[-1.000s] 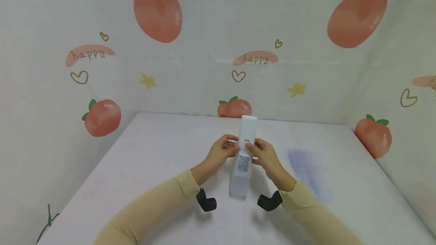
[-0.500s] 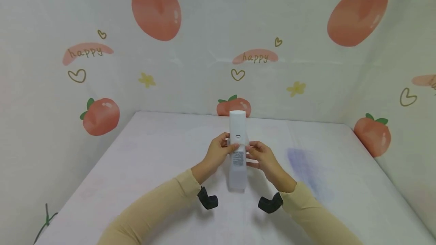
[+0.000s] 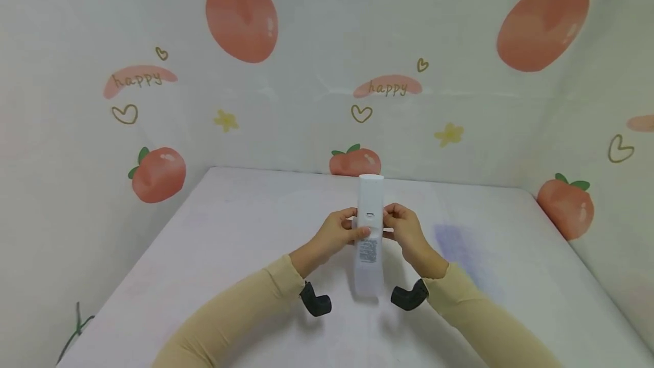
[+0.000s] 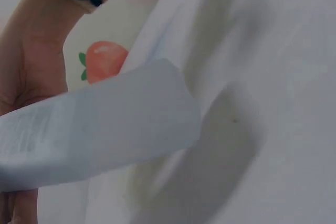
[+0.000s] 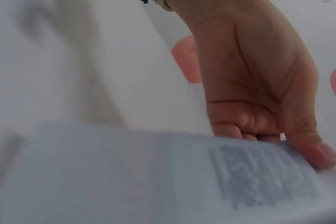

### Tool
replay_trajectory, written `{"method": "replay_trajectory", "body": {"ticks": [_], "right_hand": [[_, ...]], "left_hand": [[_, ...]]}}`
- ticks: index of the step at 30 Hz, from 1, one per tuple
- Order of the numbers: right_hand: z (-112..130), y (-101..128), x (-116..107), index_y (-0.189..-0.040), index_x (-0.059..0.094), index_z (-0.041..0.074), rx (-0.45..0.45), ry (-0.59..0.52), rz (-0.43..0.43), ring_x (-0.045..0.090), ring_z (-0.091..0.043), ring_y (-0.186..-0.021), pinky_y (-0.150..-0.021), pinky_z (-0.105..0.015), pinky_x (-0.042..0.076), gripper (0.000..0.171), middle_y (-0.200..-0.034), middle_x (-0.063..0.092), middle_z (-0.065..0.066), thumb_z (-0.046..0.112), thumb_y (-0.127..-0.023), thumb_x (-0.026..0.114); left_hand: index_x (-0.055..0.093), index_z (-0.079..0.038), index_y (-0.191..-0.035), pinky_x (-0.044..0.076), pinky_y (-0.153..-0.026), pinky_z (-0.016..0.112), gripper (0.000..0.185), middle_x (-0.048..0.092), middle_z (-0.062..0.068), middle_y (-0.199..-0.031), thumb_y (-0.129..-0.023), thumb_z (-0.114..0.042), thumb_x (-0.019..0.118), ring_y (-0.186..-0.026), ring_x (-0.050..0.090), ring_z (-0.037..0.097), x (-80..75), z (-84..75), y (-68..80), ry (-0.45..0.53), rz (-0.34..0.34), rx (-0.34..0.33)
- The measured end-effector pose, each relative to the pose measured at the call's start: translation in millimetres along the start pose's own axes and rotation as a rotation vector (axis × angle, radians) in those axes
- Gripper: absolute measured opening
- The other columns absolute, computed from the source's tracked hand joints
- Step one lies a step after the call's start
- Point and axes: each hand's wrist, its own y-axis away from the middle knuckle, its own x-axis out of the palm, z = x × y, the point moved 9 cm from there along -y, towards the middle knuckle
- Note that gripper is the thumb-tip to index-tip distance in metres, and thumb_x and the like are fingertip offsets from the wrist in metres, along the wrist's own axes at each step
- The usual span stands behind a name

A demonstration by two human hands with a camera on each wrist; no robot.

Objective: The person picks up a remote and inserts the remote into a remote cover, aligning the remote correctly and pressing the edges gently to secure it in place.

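I have the white remote [image 3: 369, 237] held back-up above the table [image 3: 214, 231] near the middle, left hand [image 3: 334, 233] and right hand [image 3: 406, 229] both pinching its sides — thumbs at the battery cover, which I judge needs a steady slide next.

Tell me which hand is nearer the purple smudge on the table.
Right. The right hand grips the white remote just left of the purple smudge; the left hand holds the remote's far side, farther off.
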Motion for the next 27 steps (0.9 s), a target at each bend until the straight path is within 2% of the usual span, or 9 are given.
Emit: {"method": "replay_trajectory", "body": {"ticks": [3, 7, 9, 11, 15, 20, 24, 27], "right_hand": [[3.9, -1.4, -1.0, -0.097, 0.055, -0.003, -0.009, 0.0, -0.005, 0.056, -0.007, -0.073, -0.066, -0.023, 0.052, 0.01, -0.078, 0.056, 0.004, 0.005, -0.1, 0.049], [7.2, 0.2, 5.5, -0.1, 0.054, 0.001, -0.025, -0.05, 0.005, 0.057, -0.007, -0.072, -0.066, -0.023, 0.051, 0.009, -0.08, 0.055, 0.007, 0.009, -0.1, 0.05], [7.6, 2.1, 9.7, -0.11, 0.05, 0.003, -0.03, -0.076, 0.027, 0.058, -0.007, -0.074, -0.067, -0.024, 0.051, 0.011, -0.085, 0.053, 0.006, 0.011, -0.102, 0.048], [7.2, 4.4, 12.4, -0.125, 0.045, 0.008, -0.035, -0.095, 0.05, 0.06, -0.008, -0.076, -0.07, -0.025, 0.052, 0.022, -0.091, 0.053, 0.005, 0.013, -0.103, 0.045], [4.7, 7.8, 16.4, -0.142, 0.037, 0.012, -0.031, -0.085, 0.098, 0.061, -0.012, -0.09, -0.083, -0.032, 0.054, 0.04, -0.111, 0.054, -0.003, 0.021, -0.104, 0.045], [-1.7, 9.0, 14.1, -0.133, 0.049, 0.0, -0.001, 0.012, 0.095, 0.056, -0.017, -0.103, -0.095, -0.045, 0.051, 0.044, -0.123, 0.054, -0.013, 0.022, -0.097, 0.06], [-3.7, 8.6, 7.2, -0.13, 0.051, -0.002, 0.007, 0.004, 0.053, 0.057, -0.017, -0.103, -0.094, -0.045, 0.052, 0.04, -0.125, 0.054, -0.015, 0.016, -0.095, 0.062], [-2.6, 8.2, 4.0, -0.131, 0.05, -0.003, 0.001, -0.007, 0.04, 0.057, -0.016, -0.101, -0.094, -0.045, 0.052, 0.043, -0.127, 0.053, -0.017, 0.017, -0.095, 0.062]], "left_hand": [[0.056, 0.0, -0.128, 0.057, -0.082, 0.039, 0.042, 0.069, 0.02, -0.109, -0.09, -0.013, 0.069, -0.092, 0.068, 0.02, 3.3, 2.2, 0.7, 0.043, 0.027, -0.053], [0.056, -0.001, -0.129, 0.057, -0.084, 0.041, 0.044, 0.068, 0.02, -0.11, -0.09, -0.014, 0.07, -0.094, 0.068, 0.021, -5.5, -2.4, -0.4, 0.068, -0.025, -0.066], [0.057, 0.0, -0.128, 0.057, -0.083, 0.041, 0.044, 0.068, 0.02, -0.11, -0.089, -0.014, 0.07, -0.094, 0.068, 0.022, -10.4, -6.2, -0.8, 0.066, -0.058, -0.052], [0.057, 0.001, -0.127, 0.058, -0.082, 0.041, 0.044, 0.069, 0.02, -0.109, -0.088, -0.014, 0.071, -0.092, 0.069, 0.022, -13.5, -8.6, -0.8, 0.064, -0.08, -0.035], [0.062, 0.001, -0.12, 0.059, -0.076, 0.038, 0.04, 0.07, 0.018, -0.103, -0.085, -0.014, 0.075, -0.086, 0.068, 0.019, -15.3, -11.1, -0.5, 0.034, -0.11, -0.006], [0.065, 0.0, -0.111, 0.059, -0.071, 0.035, 0.036, 0.069, 0.015, -0.1, -0.081, -0.016, 0.079, -0.083, 0.064, 0.016, -9.5, -11.8, 0.5, -0.044, -0.09, 0.046], [0.062, -0.007, -0.121, 0.058, -0.077, 0.036, 0.043, 0.063, 0.015, -0.111, -0.082, -0.016, 0.078, -0.086, 0.065, 0.018, -6.2, -8.5, 0.6, -0.055, -0.066, 0.072], [0.059, -0.016, -0.129, 0.058, -0.081, 0.036, 0.049, 0.058, 0.015, -0.117, -0.084, -0.014, 0.077, -0.088, 0.066, 0.019, -11.3, -6.7, 0.4, 0.002, -0.099, 0.088]]}}
